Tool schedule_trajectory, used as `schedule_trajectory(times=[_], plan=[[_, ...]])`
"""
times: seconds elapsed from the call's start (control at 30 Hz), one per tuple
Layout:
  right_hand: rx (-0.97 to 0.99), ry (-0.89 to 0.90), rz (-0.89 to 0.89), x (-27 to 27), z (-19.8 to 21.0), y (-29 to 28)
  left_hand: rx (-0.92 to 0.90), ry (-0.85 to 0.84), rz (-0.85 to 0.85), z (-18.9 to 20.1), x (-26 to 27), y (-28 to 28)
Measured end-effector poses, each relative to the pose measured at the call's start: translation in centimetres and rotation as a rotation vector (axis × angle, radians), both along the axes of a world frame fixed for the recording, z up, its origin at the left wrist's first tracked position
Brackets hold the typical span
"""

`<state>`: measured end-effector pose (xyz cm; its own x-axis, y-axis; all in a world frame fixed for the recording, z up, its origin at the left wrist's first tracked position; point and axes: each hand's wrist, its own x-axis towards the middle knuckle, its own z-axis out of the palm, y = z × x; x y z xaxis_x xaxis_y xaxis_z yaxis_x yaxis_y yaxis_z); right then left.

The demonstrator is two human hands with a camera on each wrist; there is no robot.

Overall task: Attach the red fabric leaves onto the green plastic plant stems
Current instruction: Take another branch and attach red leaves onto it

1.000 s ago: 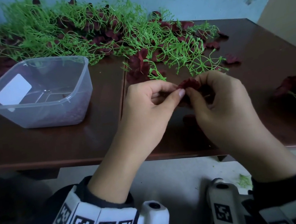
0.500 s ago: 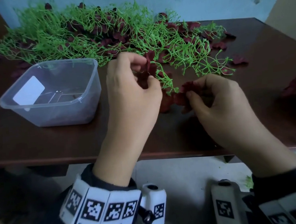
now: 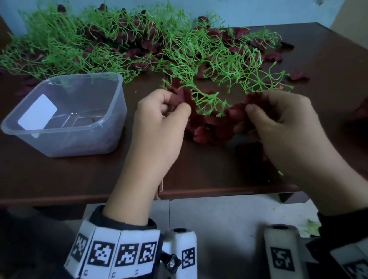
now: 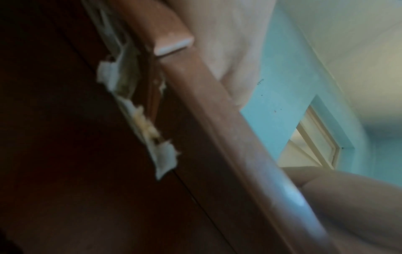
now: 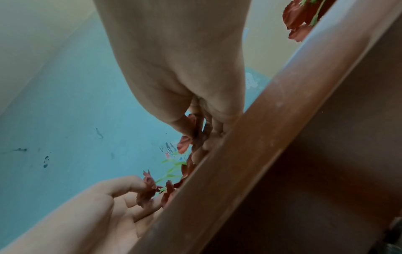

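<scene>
While left hand (image 3: 162,118) pinches a red leaf (image 3: 179,97) (fingers curled), right hand (image 3: 281,120) grasping leaf cluster (image 3: 237,111)

Both hands are bare. A dark cuff (image 3: 127,215) is worn at the left wrist, ringed by a band of white blocks (image 3: 113,255) printed with black square markers. Beside that band, a white camera housing (image 3: 183,260) is mounted, with a thin cable beneath it. A matching housing (image 3: 284,256) is strapped beside the right dark cuff (image 3: 359,214).

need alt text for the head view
Two hands pinch red leaves over a dark table: left hand, right hand, a green stem between them. A clear tub sits left; a stem pile lies behind.
</scene>
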<state>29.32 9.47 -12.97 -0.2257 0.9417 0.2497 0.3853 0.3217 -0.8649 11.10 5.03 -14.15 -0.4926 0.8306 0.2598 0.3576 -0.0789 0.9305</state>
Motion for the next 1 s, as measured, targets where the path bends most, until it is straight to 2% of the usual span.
schedule_trajectory(times=[0.2, 0.3, 0.43, 0.57, 0.7, 0.87, 1.0], plan=[[-0.284, 0.367, 0.096, -0.6, 0.2, 0.0, 0.028, -0.392, -0.119, 0.9, 0.2, -0.1], [-0.368, 0.439, 0.117, -0.7, 0.3, 0.1, 0.04, -0.475, -0.144, 1.2, 0.5, -0.1], [-0.325, 0.454, 0.079, -0.7, 0.6, -0.3, 0.042, -0.373, -0.128, 1.1, 0.3, -0.2], [-0.014, 0.346, 0.003, 0.0, 1.3, -1.0, 0.029, -0.256, -0.119, 1.2, 0.4, -0.4], [0.186, 0.358, 0.076, 0.3, 1.8, -1.6, 0.039, -0.136, -0.129, 1.4, 0.6, -0.7], [0.086, 0.282, 0.163, 0.7, 1.3, -0.9, 0.065, -0.046, -0.173, 1.5, 0.9, -0.9], [-0.082, 0.262, 0.172, 0.5, 0.9, -0.4, 0.097, -0.082, -0.209, 1.6, 1.2, -0.8]])
